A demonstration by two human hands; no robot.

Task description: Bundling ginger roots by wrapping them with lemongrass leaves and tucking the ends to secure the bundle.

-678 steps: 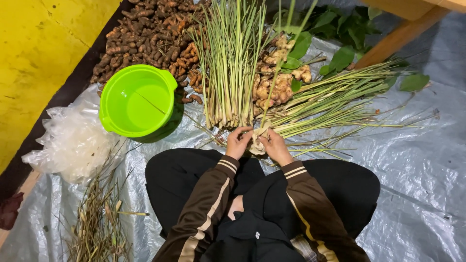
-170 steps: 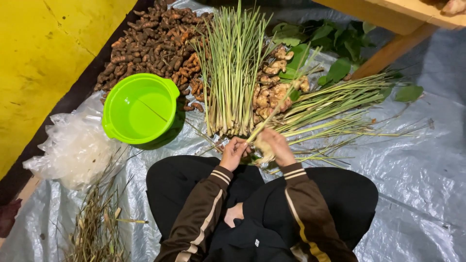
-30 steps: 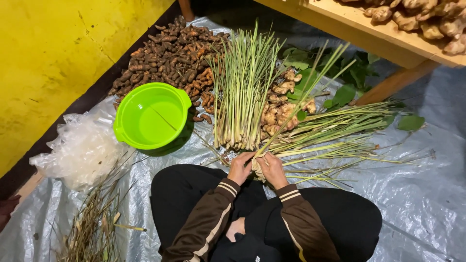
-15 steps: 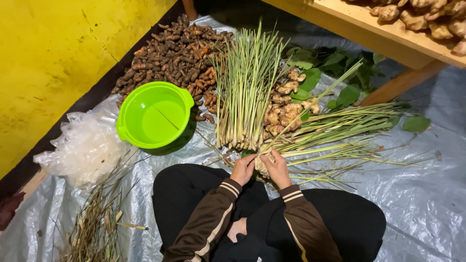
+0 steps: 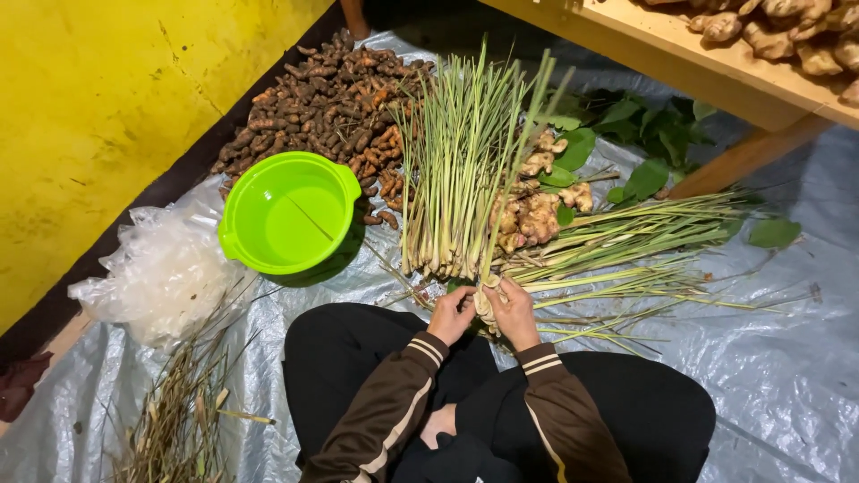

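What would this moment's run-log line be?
left hand: grips lemongrass stalk base | right hand: grips same base | nearby: green bowl, lemongrass pile

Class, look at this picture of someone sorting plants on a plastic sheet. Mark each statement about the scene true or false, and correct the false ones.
1. Both hands, the left hand and the right hand, grip one lemongrass stalk at its base. True.
2. The green bowl is full of water. False: nothing but a thin stalk lies in it.
3. A pile of brown roots lies beyond the bowl, beside the yellow wall. True.
4. The dry trimmings lie to the person's right. False: they lie to the left.
5. The wooden shelf is bare. False: pale knobbly roots sit on it.
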